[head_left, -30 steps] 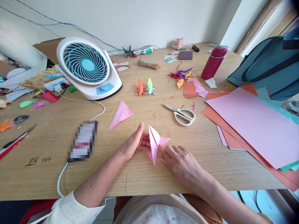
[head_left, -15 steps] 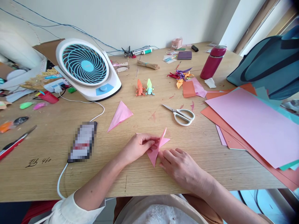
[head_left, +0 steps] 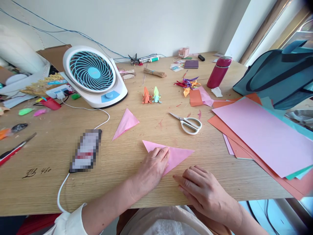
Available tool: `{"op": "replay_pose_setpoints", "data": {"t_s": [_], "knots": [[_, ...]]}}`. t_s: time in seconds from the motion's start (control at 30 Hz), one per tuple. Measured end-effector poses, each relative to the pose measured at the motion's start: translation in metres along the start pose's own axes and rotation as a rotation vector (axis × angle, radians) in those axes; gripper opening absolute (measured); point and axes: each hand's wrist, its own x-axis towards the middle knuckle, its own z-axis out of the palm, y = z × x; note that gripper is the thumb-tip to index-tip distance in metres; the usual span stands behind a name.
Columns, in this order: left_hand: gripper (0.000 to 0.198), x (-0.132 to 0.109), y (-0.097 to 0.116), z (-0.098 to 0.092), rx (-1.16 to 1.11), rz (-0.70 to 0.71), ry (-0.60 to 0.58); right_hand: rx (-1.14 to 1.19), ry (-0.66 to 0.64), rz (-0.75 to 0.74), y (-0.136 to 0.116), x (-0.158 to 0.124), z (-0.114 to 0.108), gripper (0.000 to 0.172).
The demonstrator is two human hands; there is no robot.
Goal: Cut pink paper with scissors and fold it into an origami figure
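Observation:
My left hand (head_left: pixel 156 163) lies over a folded pink paper triangle (head_left: pixel 179 155), its fingers flat and pressing on the paper's left half. The triangle rests flat on the table, its long edge away from me and a point toward me. My right hand (head_left: pixel 202 189) holds nothing; it hovers or rests just right of the paper's near point, fingers loosely bent and apart from the paper. A second folded pink paper triangle (head_left: pixel 126 123) lies farther off to the left. White-handled scissors (head_left: pixel 192 125) lie beyond my hands, blades pointing left.
Stacked coloured paper (head_left: pixel 264 130) covers the right side, near a red bottle (head_left: pixel 219 72) and a teal bag (head_left: pixel 271 75). Two small origami figures (head_left: pixel 151 95) stand at the middle. A white fan (head_left: pixel 97 78) and a blurred phone (head_left: pixel 85 150) are at left.
The pink paper, partly raised between both hands before, now lies flat as a triangle. My left hand has come down on it; my right hand has let go and moved toward me and right.

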Motion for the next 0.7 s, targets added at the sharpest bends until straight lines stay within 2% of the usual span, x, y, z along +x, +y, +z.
{"op": "replay_pose_setpoints", "data": {"t_s": [0.13,0.33,0.53,0.7], "knots": [[0.045,-0.006,-0.003,0.007,0.013,0.046,0.061,-0.097,0.063,0.118,0.006,0.003,0.006,0.029],[0.048,-0.004,-0.003,0.006,0.061,0.012,0.003,-0.228,-0.004,0.169,0.016,0.008,0.030,0.054],[0.059,-0.004,0.002,-0.003,0.052,-0.073,-0.120,-0.327,-0.035,0.277,0.018,0.005,0.040,0.056],[0.063,-0.008,0.002,-0.002,0.046,-0.080,-0.159,-0.433,0.011,0.408,0.015,0.004,0.046,0.055]]}}
